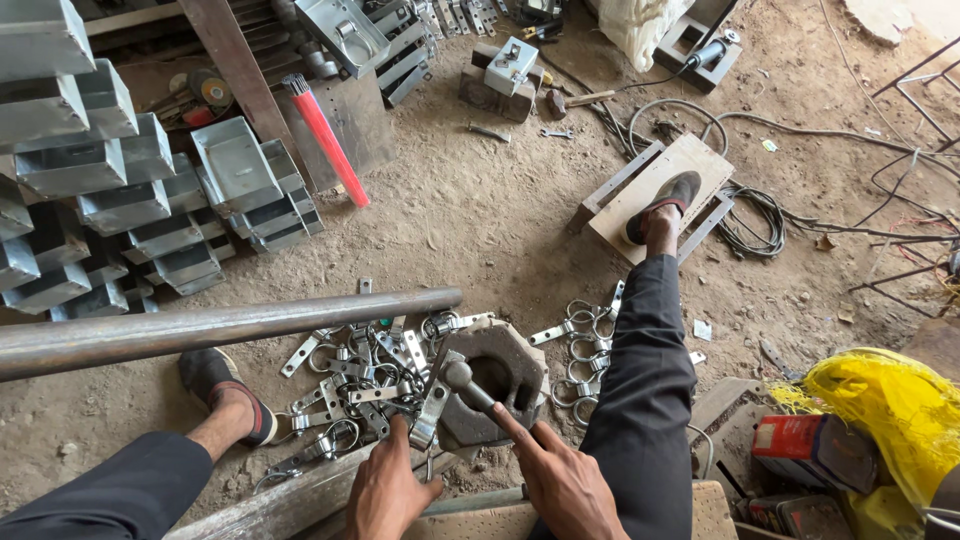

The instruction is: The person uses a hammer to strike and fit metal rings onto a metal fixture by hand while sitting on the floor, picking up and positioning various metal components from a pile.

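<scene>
Two hands low in my view, both on one small job. Left hand has its fingers drawn together, pinching a bent galvanised strap clamp by its lower end; the strap rises from the fingertips and leans on the octagonal iron die block. Right hand is partly spread — forefinger stretched out and touching the dark steel punch rod that slants down into the block's hollow, other fingers loosely curled. I cannot tell whether the thumb also presses the rod.

Risks as I judge them:
- Left fingertips sit just beside the block's edge; if the strap slips or the rod shifts, they could be nipped between metal and metal.
- One finger alone steadies the rod — a weak hold, so it may roll off its seat.
- Beyond the left fingertips lies a tangle of loose strap clamps with sharp stamped edges; a reach there could cut bare skin.
- A long steel pipe runs above and left of the left fingers, across the knees; a nudge could send it rolling toward the hands.
</scene>
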